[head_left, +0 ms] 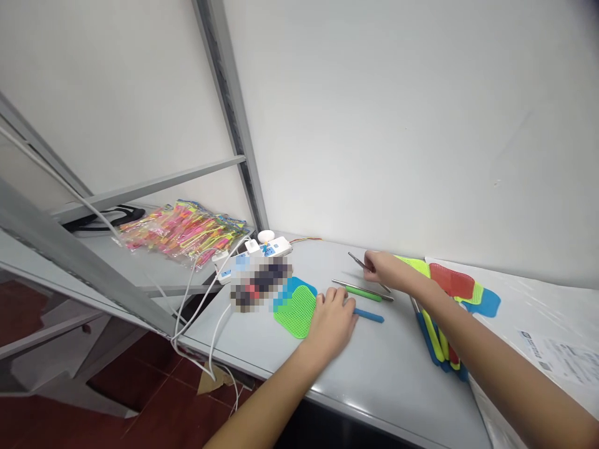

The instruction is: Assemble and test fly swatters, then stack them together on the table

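My right hand is closed around a thin metal rod, which slants just above the table; both ends stick out past the fingers. My left hand rests low on the table with curled fingers, over the necks of fly swatters. To its left lies a green mesh swatter head, overlapping a blue head. A blue handle comes out from under the fingers on the right. Beyond it lie a green handle and another metal rod. What the left fingertips grip is partly hidden.
A pile of fly swatters in red, yellow and blue lies beneath my right forearm, beside a white plastic sheet. Leftward are a power strip with white cables, a blurred patch, bagged colourful items and a metal shelf post.
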Available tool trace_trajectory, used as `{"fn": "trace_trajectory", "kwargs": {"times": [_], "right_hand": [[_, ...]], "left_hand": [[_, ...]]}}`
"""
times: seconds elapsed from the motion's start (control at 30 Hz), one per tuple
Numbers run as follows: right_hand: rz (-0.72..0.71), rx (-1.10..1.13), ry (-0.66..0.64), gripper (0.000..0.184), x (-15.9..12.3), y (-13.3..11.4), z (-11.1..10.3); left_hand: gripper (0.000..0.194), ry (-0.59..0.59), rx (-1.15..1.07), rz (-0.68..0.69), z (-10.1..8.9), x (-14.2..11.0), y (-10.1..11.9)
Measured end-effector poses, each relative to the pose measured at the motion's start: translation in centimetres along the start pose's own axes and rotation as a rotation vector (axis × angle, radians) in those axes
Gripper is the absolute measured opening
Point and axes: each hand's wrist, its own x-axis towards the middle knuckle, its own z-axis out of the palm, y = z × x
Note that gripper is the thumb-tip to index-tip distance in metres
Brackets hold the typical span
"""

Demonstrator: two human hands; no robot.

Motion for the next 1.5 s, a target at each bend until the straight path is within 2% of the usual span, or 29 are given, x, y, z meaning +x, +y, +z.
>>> {"fn": "trace_trajectory", "kwargs": {"times": [0.1, 0.27, 0.3, 0.37, 0.47, 0.53, 0.6, 0.73, 0.83, 1.0, 1.17, 1.27, 1.33, 1.4, 1.5], "right_hand": [[-0.023, 0.110, 0.141, 0.006, -1.2, -0.3, -1.6], [-0.088, 0.362, 0.341, 0.010, -4.3, -2.0, -4.0], [-0.116, 0.499, 0.370, 0.009, -5.0, -2.6, -4.2], [-0.183, 0.946, 0.406, 0.012, -6.7, -4.2, -4.4], [-0.246, 1.527, 0.390, 0.018, -9.0, -6.7, -4.2], [-0.262, 1.723, 0.381, 0.016, -10.3, -8.1, -3.8], [-0.278, 1.815, 0.388, 0.012, -11.4, -9.2, -3.2], [-0.303, 1.857, 0.417, 0.010, -13.0, -10.6, -2.3], [-0.334, 1.871, 0.421, 0.010, -13.7, -11.5, -1.8], [-0.420, 1.817, 0.357, 0.012, -14.8, -13.0, -1.7], [-0.455, 1.801, 0.330, 0.016, -15.7, -14.1, -2.4], [-0.468, 1.801, 0.284, 0.016, -16.1, -15.0, -2.6], [-0.455, 1.803, 0.234, 0.015, -16.2, -15.6, -2.3], [-0.437, 1.754, 0.142, 0.015, -16.4, -16.0, -1.8], [-0.412, 1.582, 0.043, 0.012, -16.6, -16.3, -1.4]], "left_hand": [[0.006, -0.009, -0.068, 0.010, -0.1, -0.3, 0.0], [0.009, 0.004, -0.238, 0.006, -1.9, -1.9, 1.0], [0.011, 0.028, -0.298, -0.020, -2.3, -2.3, 1.4], [0.012, 0.112, -0.485, -0.102, -2.7, -3.1, 2.1], [0.011, 0.233, -0.791, -0.214, -2.5, -3.8, 3.3], [0.010, 0.259, -0.849, -0.227, -2.0, -4.1, 3.9], [0.011, 0.284, -0.815, -0.203, -1.5, -4.4, 4.4], [0.011, 0.367, -0.706, -0.077, -1.8, -5.0, 5.1], [0.008, 0.351, -0.726, 0.009, -2.9, -5.3, 5.8], [0.012, 0.352, -0.772, -0.023, -4.6, -6.2, 6.5], [0.016, 0.412, -0.635, 0.038, -5.7, -7.8, 6.0], [0.009, 0.429, -0.591, 0.045, -6.6, -8.9, 6.0], [0.011, 0.427, -0.622, 0.024, -7.2, -9.7, 6.2], [0.019, 0.412, -0.736, -0.064, -7.7, -10.4, 6.3], [0.026, 0.316, -0.929, -0.192, -8.1, -11.3, 6.2]]}}
